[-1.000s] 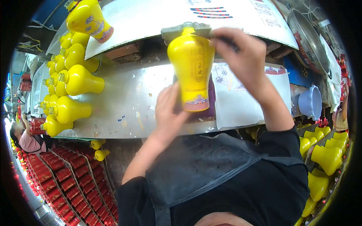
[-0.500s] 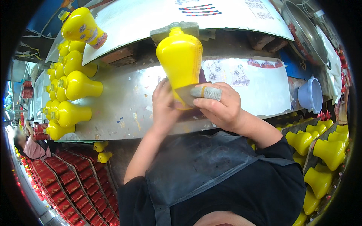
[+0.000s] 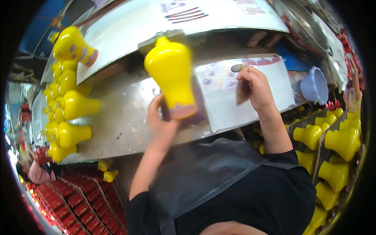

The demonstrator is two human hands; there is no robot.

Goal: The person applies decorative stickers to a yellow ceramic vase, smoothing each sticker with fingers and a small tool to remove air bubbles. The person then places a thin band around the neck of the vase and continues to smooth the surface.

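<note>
In front of me a glossy yellow bottle [image 3: 170,74] lies with its neck on a grey block [image 3: 144,44] and its base towards me. A reddish patterned band [image 3: 183,111] runs round its base. My left hand [image 3: 161,119] grips the bottle beside the base, with some fingers hidden beneath it. Off to the right, apart from the bottle, my right hand [image 3: 256,88] pinches a thin, dark flat scraper [image 3: 243,92]. A grey cover [image 3: 236,68] wraps one fingertip of that hand. Below it lies a white sheet [image 3: 223,111] bearing purple and red printed designs.
Several yellow bottles [image 3: 80,105] are stacked at the left of the metal table [image 3: 113,131]. A raised white board [image 3: 129,23] with dark strips [image 3: 187,15] spans the back. At right are a pale blue bucket [image 3: 314,87] and racked bottles [image 3: 336,143]. A person [image 3: 37,172] is far left.
My right hand has moved away from the bottle to the right, over the sheet, with the scraper. The bottle's base now shows its reddish band. The whole view has shifted a little.
</note>
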